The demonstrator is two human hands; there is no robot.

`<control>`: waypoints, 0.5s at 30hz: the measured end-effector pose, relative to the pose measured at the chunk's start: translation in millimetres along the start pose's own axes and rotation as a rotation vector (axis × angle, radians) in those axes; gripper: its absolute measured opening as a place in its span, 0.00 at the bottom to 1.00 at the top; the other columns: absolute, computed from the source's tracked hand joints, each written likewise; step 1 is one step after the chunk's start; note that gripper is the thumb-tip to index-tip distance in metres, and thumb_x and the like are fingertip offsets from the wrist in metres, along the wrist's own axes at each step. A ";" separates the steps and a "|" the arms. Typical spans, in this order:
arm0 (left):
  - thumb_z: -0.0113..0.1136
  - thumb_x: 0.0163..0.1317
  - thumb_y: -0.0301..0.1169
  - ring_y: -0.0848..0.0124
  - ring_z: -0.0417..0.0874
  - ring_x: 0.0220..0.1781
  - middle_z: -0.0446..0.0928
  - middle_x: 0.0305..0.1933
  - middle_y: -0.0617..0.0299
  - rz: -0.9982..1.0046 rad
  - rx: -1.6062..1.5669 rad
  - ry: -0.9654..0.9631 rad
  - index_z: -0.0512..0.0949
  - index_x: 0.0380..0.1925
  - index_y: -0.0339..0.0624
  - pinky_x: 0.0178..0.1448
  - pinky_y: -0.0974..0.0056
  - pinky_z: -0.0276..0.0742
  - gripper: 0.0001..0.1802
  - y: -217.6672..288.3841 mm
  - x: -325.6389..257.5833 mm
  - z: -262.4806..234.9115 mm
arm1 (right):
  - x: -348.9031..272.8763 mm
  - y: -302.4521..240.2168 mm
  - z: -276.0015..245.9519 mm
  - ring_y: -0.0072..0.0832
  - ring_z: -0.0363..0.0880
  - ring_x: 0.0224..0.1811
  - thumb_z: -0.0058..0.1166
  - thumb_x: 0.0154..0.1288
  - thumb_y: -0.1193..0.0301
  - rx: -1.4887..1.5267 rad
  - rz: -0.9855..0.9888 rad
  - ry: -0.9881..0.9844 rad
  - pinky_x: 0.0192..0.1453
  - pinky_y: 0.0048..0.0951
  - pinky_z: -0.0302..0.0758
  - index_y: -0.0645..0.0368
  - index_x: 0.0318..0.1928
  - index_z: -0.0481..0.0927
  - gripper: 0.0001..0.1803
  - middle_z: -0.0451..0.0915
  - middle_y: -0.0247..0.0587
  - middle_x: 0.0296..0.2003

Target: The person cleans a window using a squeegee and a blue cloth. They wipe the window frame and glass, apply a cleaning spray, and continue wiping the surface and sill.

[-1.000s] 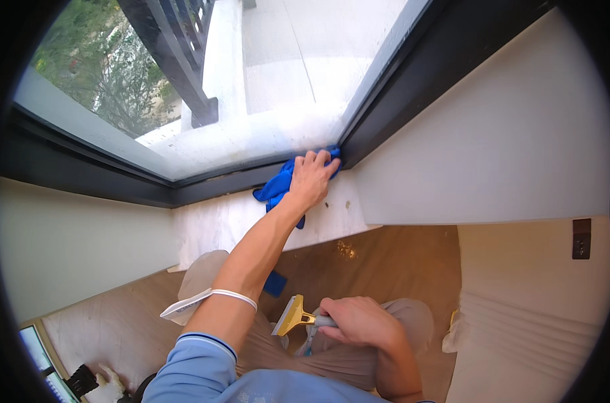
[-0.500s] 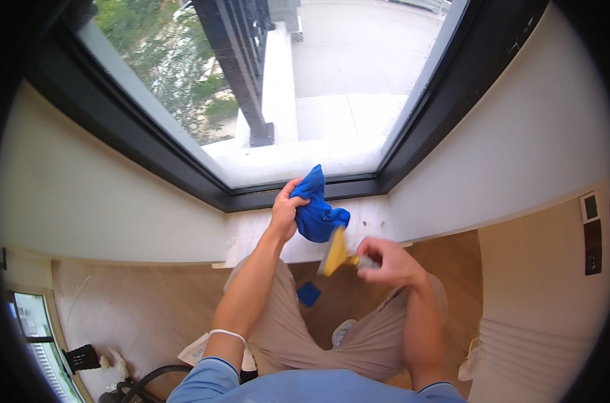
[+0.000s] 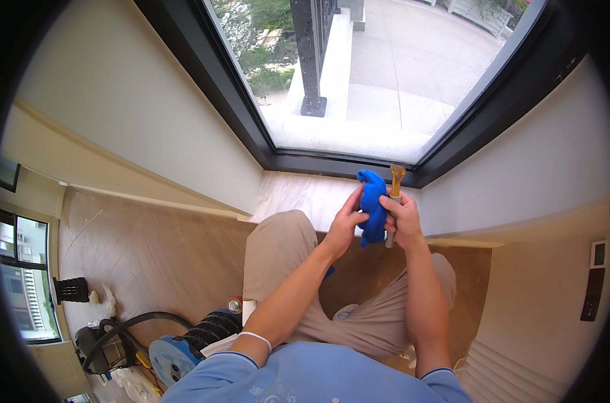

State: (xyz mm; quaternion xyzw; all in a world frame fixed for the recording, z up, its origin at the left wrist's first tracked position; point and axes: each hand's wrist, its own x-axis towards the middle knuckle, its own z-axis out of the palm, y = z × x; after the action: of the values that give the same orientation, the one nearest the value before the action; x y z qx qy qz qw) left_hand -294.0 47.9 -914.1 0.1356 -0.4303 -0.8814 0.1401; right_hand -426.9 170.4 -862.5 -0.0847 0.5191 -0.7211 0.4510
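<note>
A bunched blue cloth (image 3: 373,205) is gripped in my left hand (image 3: 343,227), whose fingers press on its left side. My right hand (image 3: 406,218) is closed round the grey handle of a scraper (image 3: 397,178). Its yellowish head points up, away from me, and looks narrow from this side. Both hands are close together over the pale stone sill (image 3: 298,195), just inside the window; the cloth lies right against the fingers of my right hand. Whether the cloth touches the scraper cannot be made out.
A black window frame (image 3: 332,163) surrounds the glass ahead, with white walls on both sides. My bent knees flank the sill's front edge. At the lower left, a blue and black machine (image 3: 177,352) with a black hose (image 3: 140,321) stands on the wooden floor (image 3: 157,248).
My hands have come together and the view has shifted left. The scraper now points upward beside the cloth, which is bunched more tightly. The machine at lower left shows more fully.
</note>
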 end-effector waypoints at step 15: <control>0.73 0.70 0.39 0.69 0.89 0.46 0.88 0.50 0.57 -0.143 0.336 0.221 0.82 0.58 0.34 0.53 0.62 0.86 0.24 12.5 -6.6 -0.9 | -1.9 6.1 -18.8 0.22 0.83 0.45 0.75 0.68 0.58 -0.566 -0.337 0.097 0.55 0.32 0.81 0.63 0.52 0.87 0.23 0.88 0.34 0.40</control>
State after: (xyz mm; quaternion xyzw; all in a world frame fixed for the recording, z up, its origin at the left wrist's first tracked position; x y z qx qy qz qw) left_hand -286.0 42.3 -903.9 0.2832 -0.5425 -0.7846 0.0992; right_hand -433.4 184.2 -875.3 -0.2569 0.6982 -0.6160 0.2589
